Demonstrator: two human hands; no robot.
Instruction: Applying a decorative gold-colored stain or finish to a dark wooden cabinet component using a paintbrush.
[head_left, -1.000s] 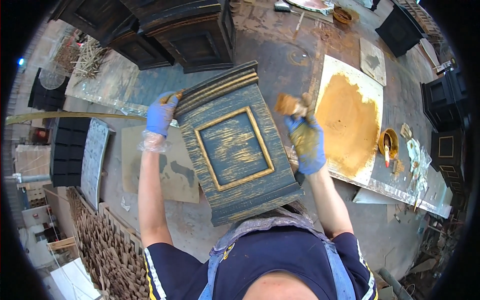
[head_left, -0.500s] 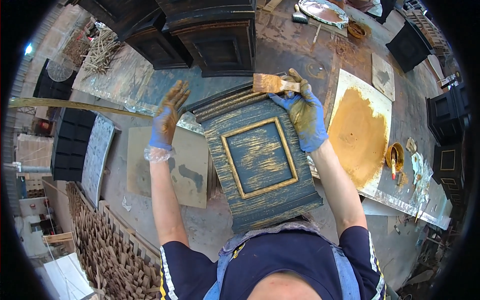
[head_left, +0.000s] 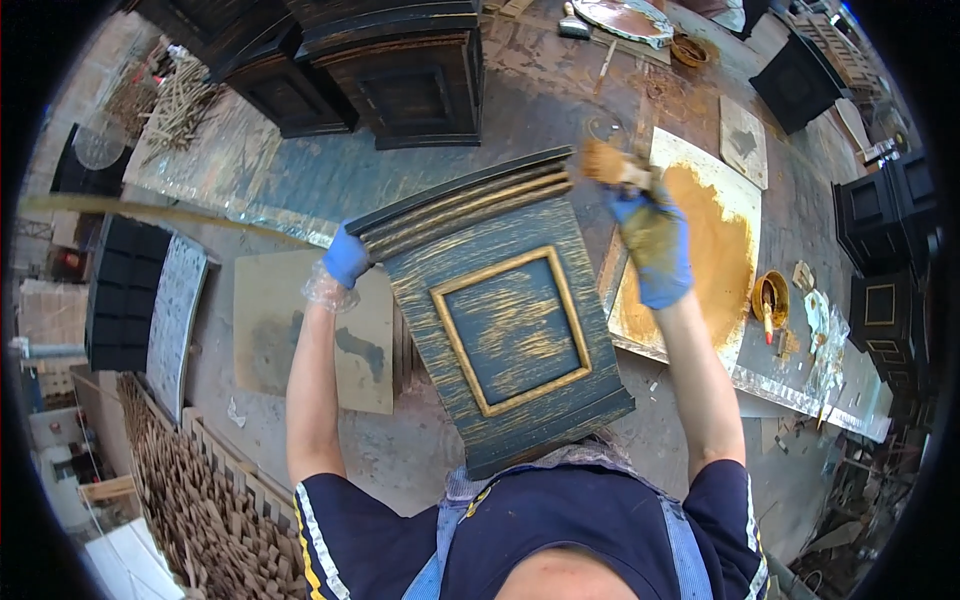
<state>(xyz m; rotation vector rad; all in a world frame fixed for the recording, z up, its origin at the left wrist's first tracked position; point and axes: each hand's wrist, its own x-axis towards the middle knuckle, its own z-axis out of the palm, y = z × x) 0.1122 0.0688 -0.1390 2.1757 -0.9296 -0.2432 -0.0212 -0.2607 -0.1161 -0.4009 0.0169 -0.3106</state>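
Note:
Tilted in front of me is a dark blue-black wooden cabinet (head_left: 415, 290) with gold streaks, a square gold-edged frame and stepped gold-lined moulding along its far end. Its near end is against my apron. My left hand (head_left: 346, 257), in a blue glove, is closed on the far left corner of the moulding; its fingertips are hidden behind the edge. A wide paintbrush (head_left: 606, 163) with brown-stained bristles is in my right hand (head_left: 655, 240), whose blue glove is smeared brown. Brush and hand are slightly blurred, just off the cabinet's far right corner.
To the right lies a white board (head_left: 655, 150) spread with brown-gold paint (head_left: 705, 255). Beside it stands a round tub (head_left: 770, 290) with a red-tipped brush. Dark cabinets (head_left: 410, 90) occupy the table's far side. Many short wood pieces (head_left: 210, 490) are stacked at the lower left.
My left hand, spread and apart from the cabinet before, now grips its far left corner. My right hand has moved right with the paintbrush, off the moulding. The cabinet has turned slightly.

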